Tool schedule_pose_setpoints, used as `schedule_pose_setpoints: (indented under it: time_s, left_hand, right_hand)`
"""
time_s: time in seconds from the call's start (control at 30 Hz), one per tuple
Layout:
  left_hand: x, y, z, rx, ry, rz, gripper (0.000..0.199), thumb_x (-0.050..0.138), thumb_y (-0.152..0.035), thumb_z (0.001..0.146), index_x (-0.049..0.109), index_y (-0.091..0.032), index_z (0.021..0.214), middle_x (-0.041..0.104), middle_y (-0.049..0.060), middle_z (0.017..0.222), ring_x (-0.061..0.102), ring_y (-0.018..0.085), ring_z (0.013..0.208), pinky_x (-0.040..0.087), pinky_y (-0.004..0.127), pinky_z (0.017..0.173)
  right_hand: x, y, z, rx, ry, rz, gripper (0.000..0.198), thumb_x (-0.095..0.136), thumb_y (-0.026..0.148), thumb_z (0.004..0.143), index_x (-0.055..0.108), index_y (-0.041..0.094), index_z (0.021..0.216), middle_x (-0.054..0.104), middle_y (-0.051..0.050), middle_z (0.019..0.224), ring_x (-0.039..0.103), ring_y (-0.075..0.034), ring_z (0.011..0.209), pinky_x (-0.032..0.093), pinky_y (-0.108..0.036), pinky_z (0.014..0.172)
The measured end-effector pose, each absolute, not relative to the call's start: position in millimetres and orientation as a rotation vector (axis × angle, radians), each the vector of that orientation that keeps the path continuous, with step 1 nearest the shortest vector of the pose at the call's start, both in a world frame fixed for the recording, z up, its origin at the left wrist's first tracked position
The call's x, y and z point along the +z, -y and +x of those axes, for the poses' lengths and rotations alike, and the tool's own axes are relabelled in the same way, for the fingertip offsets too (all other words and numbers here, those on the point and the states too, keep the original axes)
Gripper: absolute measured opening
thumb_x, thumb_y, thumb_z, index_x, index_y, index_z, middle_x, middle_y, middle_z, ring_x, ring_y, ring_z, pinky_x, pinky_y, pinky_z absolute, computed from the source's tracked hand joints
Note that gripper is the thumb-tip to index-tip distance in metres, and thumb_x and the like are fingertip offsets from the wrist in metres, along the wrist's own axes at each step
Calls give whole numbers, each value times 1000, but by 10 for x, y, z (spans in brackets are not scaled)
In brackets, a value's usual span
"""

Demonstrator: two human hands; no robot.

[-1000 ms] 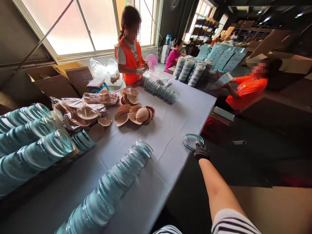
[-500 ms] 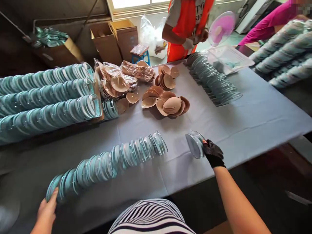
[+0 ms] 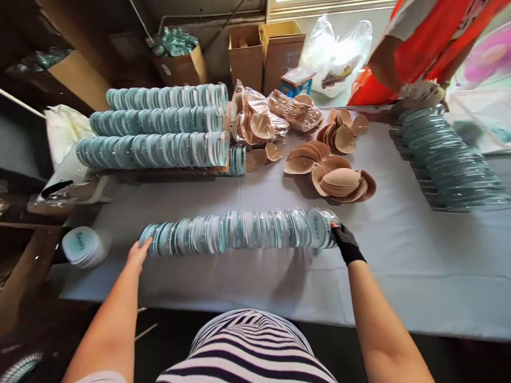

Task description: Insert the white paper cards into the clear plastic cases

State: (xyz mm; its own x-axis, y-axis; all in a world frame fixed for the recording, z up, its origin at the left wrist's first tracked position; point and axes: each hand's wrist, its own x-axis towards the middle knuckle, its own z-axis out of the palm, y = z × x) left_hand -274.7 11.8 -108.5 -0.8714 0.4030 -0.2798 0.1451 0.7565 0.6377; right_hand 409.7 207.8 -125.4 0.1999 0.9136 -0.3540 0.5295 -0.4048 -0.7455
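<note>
A long row of round clear plastic packs (image 3: 243, 231) with pale teal inserts lies on its side across the table. My bare left hand (image 3: 139, 252) grips the row's left end, thumb over the rim and the other fingers mostly hidden. At the opposite end, my right hand (image 3: 345, 242), in a black glove with bare fingertips, holds the last packs against the row. A printed pack (image 3: 317, 229) faces outward there. Behind the row lie tan moulded pads (image 3: 339, 183) in loose piles, some in clear bags (image 3: 295, 110).
Three more rows of packs (image 3: 151, 151) rest on cardboard at the back left. A short printed stack (image 3: 82, 247) stands at the left edge. Back right, a co-worker's gloved hand (image 3: 423, 96) is at another row (image 3: 451, 154). Cartons (image 3: 283, 53) stand beyond the table.
My right hand has brought its packs against the row's right end. My left hand still holds the other end. The view has swung right, and the row now lies nearly straight.
</note>
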Motion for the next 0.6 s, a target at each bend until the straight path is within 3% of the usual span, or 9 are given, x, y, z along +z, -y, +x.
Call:
schedule_pose_setpoints:
  time_s: [0.1, 0.3, 0.43, 0.53, 0.6]
  left_hand:
    - [-1110, -190, -2790, 924, -2441, 415, 35, 64, -40, 74, 67, -13, 96, 70, 8, 86, 65, 26, 95, 51, 36, 87]
    - [-1195, -104, -2869, 937, -2202, 496, 49, 70, -48, 63, 67, -16, 99, 72, 9, 94, 66, 27, 96, 51, 38, 88]
    - [-1279, 14, -2910, 809, -2138, 477, 57, 73, -54, 49, 68, -21, 95, 73, 8, 93, 68, 31, 91, 54, 45, 80]
    - [-1400, -85, -2775, 705, -2172, 528, 54, 72, -57, 39, 68, -31, 86, 72, 4, 78, 69, 38, 82, 55, 50, 67]
    - [-1504, -227, -2534, 694, -2115, 609, 51, 70, -54, 34, 68, -39, 83, 71, -1, 69, 69, 39, 78, 55, 50, 62]
  right_hand:
    - [-1257, -2241, 3951, 1127, 1323, -1953, 47, 54, 38, 84, 62, 14, 123, 61, -15, 129, 56, -25, 121, 40, -37, 107]
    - [-1375, -1887, 3624, 1280, 1161, -1775, 59, 48, 53, 85, 52, 21, 135, 51, -10, 142, 50, -21, 129, 41, -34, 106]
    - [-1334, -1468, 3903, 1430, 1005, -1732, 66, 56, 53, 78, 52, 19, 135, 62, -11, 129, 62, -23, 111, 52, -32, 89]
    - [-1206, -1155, 4313, 1499, 893, -1756, 67, 62, 50, 72, 55, 18, 131, 69, -11, 111, 67, -21, 93, 54, -30, 78]
    - [-1133, -959, 4653, 1371, 850, -1869, 61, 62, 49, 71, 61, 18, 124, 71, -9, 102, 67, -20, 85, 54, -29, 71]
